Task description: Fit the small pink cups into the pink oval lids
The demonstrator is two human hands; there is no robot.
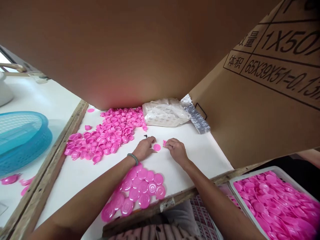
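My left hand (144, 148), with a beaded bracelet on the wrist, is open over the white tabletop, its thumb and fingers apart. Right beside its fingertips lies a flat pink saucer (157, 147). My right hand (177, 150) is closed in a pinch on a small pink cup (164, 143), only partly visible past the fingers. A big heap of pink toy cups (110, 131) spreads beyond my left hand. Nearer to me, under my left forearm, several pink saucers (143, 185) lie in a flat cluster, some overlapping.
Tall cardboard walls (140, 60) enclose the back and right. Against them rest a plastic-wrapped packet (166, 112) and a silvery strip (198, 120). A wooden edge (56, 156) borders the left, with a blue basket (25, 143) past it. A bin of pink pieces (233, 183) stands lower right.
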